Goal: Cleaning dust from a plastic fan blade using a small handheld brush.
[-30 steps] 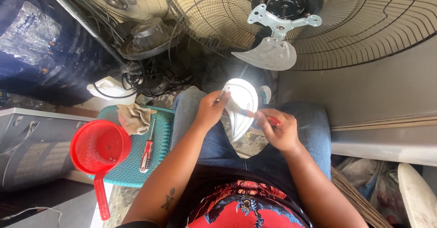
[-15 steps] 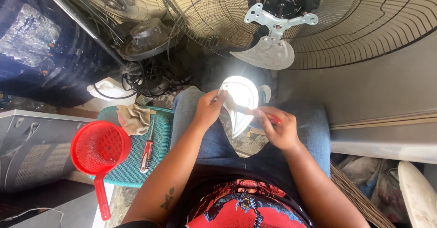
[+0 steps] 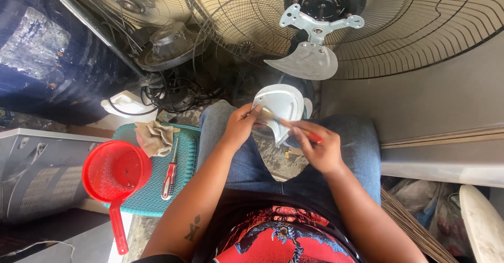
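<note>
My left hand point(image 3: 240, 125) grips the left edge of a loose grey metal fan blade point(image 3: 283, 105) held above my knees. My right hand point(image 3: 320, 148) holds a red-handled screwdriver point(image 3: 296, 129), its shaft lying across the blade toward my left fingers. Straight ahead stands a big fan: its motor hub point(image 3: 317, 28) carries one mounted blade point(image 3: 307, 61) inside a wire guard point(image 3: 420, 37).
A teal plastic stool point(image 3: 184, 184) at my left bears a rag point(image 3: 155, 137), a second red screwdriver point(image 3: 169, 175) and a red strainer point(image 3: 115, 172). Behind it lie tangled cables point(image 3: 173, 92), more fan guards point(image 3: 136, 3) and a dark blue drum point(image 3: 47, 53). A grey ledge point(image 3: 441, 158) runs on the right.
The loose blade has been turned slightly in my hands, and the screwdriver tip has slid closer to my left fingers. The view sits a little lower on the fan.
</note>
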